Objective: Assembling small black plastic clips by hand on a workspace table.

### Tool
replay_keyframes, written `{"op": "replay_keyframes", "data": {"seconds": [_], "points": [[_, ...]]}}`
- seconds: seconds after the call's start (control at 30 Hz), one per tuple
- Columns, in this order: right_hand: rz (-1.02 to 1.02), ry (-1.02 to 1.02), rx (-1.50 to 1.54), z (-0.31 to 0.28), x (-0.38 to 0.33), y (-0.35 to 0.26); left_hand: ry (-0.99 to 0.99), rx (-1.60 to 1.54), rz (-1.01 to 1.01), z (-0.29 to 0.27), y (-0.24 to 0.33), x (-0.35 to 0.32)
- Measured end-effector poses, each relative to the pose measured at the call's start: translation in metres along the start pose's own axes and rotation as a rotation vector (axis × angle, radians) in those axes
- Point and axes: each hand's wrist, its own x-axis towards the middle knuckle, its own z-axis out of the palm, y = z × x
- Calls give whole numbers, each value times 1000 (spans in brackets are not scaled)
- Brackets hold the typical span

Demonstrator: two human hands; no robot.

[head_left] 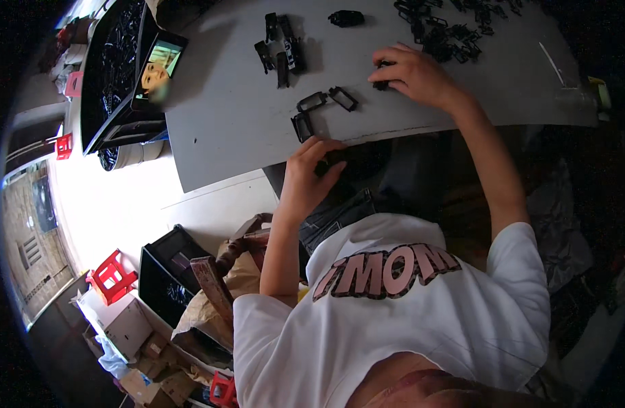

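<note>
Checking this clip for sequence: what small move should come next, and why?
Perhaps the right hand should bring the small black part at its fingers toward the left hand: that hand is at the grey table's near edge, beside a black rectangular frame, while the part is farther off.

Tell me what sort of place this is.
Probably a small workshop or home assembly spot: many similar black parts lie on a grey table, a bin holds a heap of small dark pieces, and cardboard boxes are piled nearby.
</note>
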Motion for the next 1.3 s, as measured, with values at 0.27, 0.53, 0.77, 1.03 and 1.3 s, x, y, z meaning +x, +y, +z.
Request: {"op": "replay_keyframes", "data": {"seconds": [0.27, 0.53, 0.77, 1.03, 1.3], "points": [[188, 122, -57, 16, -22, -27, 145, -190, -143, 20, -7, 10], [102, 132, 193, 3, -20, -84, 180, -68, -132, 28, -6, 18], [102, 67, 99, 12, -23, -101, 181, 5, -43, 32, 4, 20], [552, -74, 937, 21, -41, -91, 111, -230, -100, 27, 10, 12], [408, 107, 993, 20, -49, -83, 92, -484, -132, 32, 3, 2]]}}
